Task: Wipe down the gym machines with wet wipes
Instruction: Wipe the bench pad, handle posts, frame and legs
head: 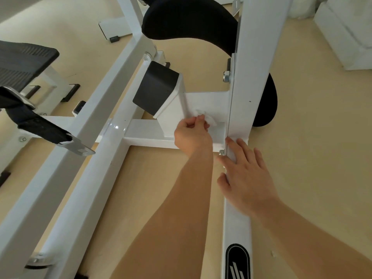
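**Gym / fitness rm**

White steel machine frame fills centre; black padded cushion at top; ribbed black footplate upper left w/ 1 buckled strap below; tan floor at right.

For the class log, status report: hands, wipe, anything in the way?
Left hand pinches wipe on white crossbar. Right hand open, flat on side bar. Black block close by, clear of wipe.
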`<state>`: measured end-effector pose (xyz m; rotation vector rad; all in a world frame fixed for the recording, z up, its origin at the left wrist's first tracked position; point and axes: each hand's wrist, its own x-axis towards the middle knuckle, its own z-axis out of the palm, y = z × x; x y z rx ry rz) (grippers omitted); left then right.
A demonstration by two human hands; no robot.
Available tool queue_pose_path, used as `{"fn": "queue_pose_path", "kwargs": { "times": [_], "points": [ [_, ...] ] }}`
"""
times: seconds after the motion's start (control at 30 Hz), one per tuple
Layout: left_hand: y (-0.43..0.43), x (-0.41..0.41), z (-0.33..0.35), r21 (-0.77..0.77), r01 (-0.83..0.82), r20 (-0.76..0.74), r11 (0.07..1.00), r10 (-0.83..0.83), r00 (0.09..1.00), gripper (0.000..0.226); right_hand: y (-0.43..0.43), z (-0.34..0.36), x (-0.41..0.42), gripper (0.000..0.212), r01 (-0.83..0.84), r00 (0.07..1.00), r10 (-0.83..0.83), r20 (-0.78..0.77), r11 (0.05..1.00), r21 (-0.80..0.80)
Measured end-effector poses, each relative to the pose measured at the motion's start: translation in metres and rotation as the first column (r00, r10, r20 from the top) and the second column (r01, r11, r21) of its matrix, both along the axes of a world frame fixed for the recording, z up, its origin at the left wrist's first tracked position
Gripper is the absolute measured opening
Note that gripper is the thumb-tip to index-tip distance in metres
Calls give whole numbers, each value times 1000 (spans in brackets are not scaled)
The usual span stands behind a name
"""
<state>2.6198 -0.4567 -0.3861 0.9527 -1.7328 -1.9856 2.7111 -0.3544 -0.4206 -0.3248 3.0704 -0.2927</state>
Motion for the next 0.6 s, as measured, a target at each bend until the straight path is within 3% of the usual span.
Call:
{"fn": "queue_pose_path", "kwargs": {
  "times": [0.2,0.43,0.6],
  "points": [
    [-5,-8,26,161,-75,-96,984,91,991,12,1,-3,0,57,10,1000,-10,-16,1000,1],
    [-5,1,-6,-16,30,58,999,-29,998,16,1,-2,-1,66,1,1000,-1,-2,1000,-9],
    [5,-4,23,-109,109,-64,988,-117,991,15,0,-2,-1,62,8,999,-8,-37,1000,0]
  ]
}}
